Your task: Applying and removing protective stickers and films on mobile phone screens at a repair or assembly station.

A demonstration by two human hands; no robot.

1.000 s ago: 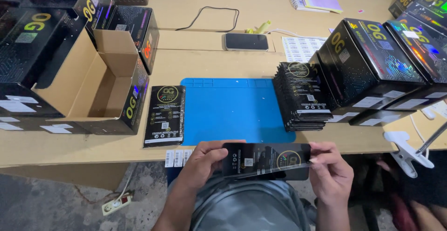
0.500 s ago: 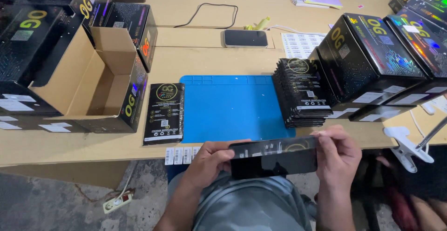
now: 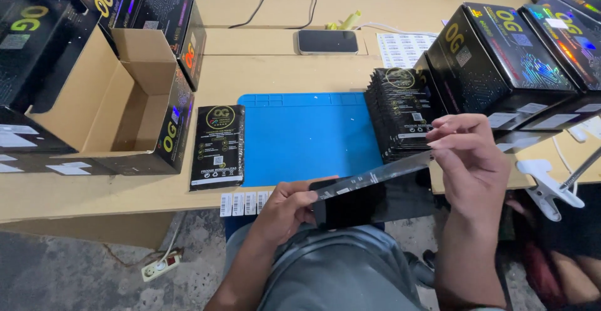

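Gripping black packet, fingers curled

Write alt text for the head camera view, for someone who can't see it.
Two hands, left hand and right hand, hold a flat black packet above a lap, before a wooden table with a blue mat and black boxes.

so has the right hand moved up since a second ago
Yes. The right hand has risen from below the table edge to overlap the stack of black packets, lifting its end of the black sleeve; the left hand stays low.
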